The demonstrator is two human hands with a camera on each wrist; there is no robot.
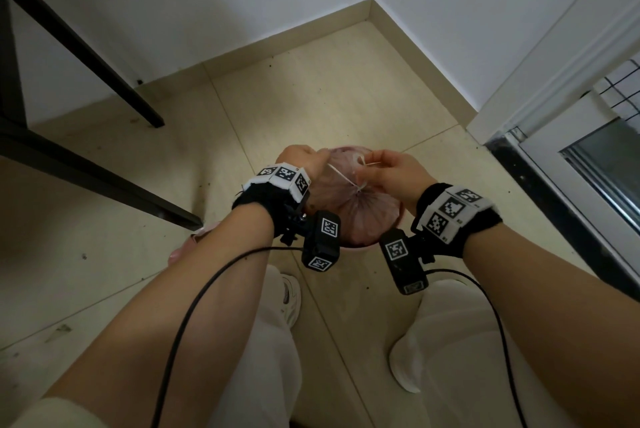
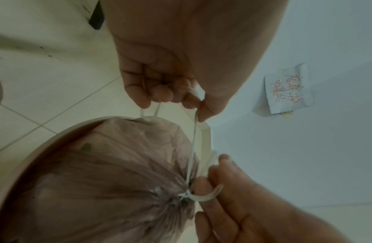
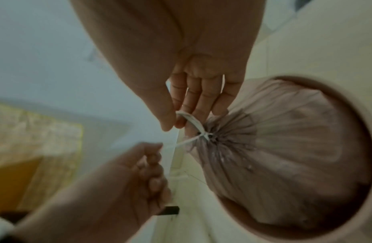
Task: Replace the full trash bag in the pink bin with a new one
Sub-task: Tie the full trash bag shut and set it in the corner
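Note:
The pink bin point(image 1: 360, 247) point(image 2: 20, 164) point(image 3: 364, 180) stands on the floor between my feet. A full translucent pink trash bag point(image 1: 367, 216) point(image 2: 101, 189) point(image 3: 281, 156) sits in it, its mouth gathered shut by a white drawstring point(image 1: 341, 178) point(image 2: 192, 148) point(image 3: 191, 121). My left hand point(image 1: 304, 157) point(image 2: 166, 88) grips one drawstring end in curled fingers, pulled taut to the left. My right hand point(image 1: 391, 173) point(image 3: 181, 118) pinches the other drawstring loop close to the gathered knot.
Black table legs point(image 1: 104, 57) slant across the floor at the left. The wall corner with its skirting point(image 1: 370, 12) is just beyond the bin. A white door frame point(image 1: 554, 88) stands at the right. A paper note point(image 2: 289, 88) hangs on the wall.

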